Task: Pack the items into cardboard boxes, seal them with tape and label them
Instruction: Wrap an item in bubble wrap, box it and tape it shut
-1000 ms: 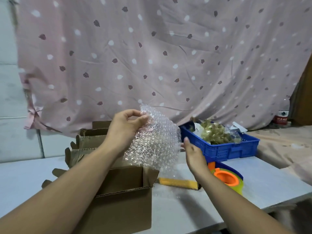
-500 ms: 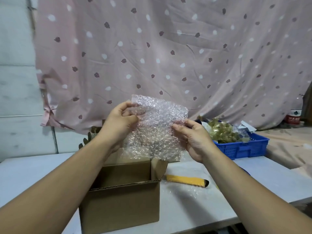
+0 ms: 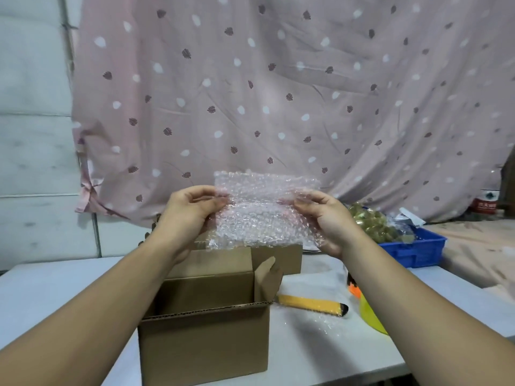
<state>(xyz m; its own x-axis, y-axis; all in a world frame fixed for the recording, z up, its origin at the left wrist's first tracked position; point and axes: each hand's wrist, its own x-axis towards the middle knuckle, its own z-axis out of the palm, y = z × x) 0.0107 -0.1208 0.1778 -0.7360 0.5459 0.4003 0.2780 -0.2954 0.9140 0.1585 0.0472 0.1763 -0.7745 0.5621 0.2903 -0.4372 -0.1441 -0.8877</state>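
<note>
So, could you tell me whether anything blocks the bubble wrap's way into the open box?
Nothing visible does: left hand and right hand hold the bubble wrap above the cardboard box, whose flaps stand open.

Single head-worn wide-angle view, forward and down, close over table (image 3: 41, 288) toward curtain (image 3: 278, 93).

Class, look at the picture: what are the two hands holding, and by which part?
A bubble wrap sheet, above the open box. The left hand pinches its left edge, the right hand its right edge.
</note>
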